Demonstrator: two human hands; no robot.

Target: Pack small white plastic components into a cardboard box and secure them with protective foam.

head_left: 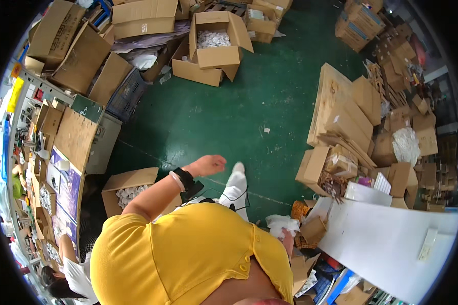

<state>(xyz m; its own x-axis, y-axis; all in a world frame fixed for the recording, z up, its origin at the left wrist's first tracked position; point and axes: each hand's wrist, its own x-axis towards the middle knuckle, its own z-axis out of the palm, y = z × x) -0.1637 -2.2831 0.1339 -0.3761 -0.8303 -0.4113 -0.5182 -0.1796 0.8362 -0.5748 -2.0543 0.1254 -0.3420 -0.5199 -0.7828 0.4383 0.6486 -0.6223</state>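
My left hand (pixel 208 165) is out in front of my body above the green floor, its fingers curled with nothing visible in them. A dark watch (pixel 184 179) and a pale band (pixel 177 181) circle that wrist. At my right side, my right hand (pixel 287 235) is partly hidden by my yellow sleeve. It appears closed on a crumpled white plastic bag (pixel 281 223), though the fingers themselves barely show. Below my left forearm stands an open carton (pixel 130 179) of small white parts. One white-clad leg (pixel 235 185) is stretched forward on the floor.
A workbench (pixel 76 134) runs along the left, where another person (pixel 68 274) sits. An open carton (pixel 219 56) with white pieces stands ahead. Flattened cardboard (pixel 348 119) leans at the right, near a white tabletop (pixel 392 239). A blue crate (pixel 127 95) stands by the bench.
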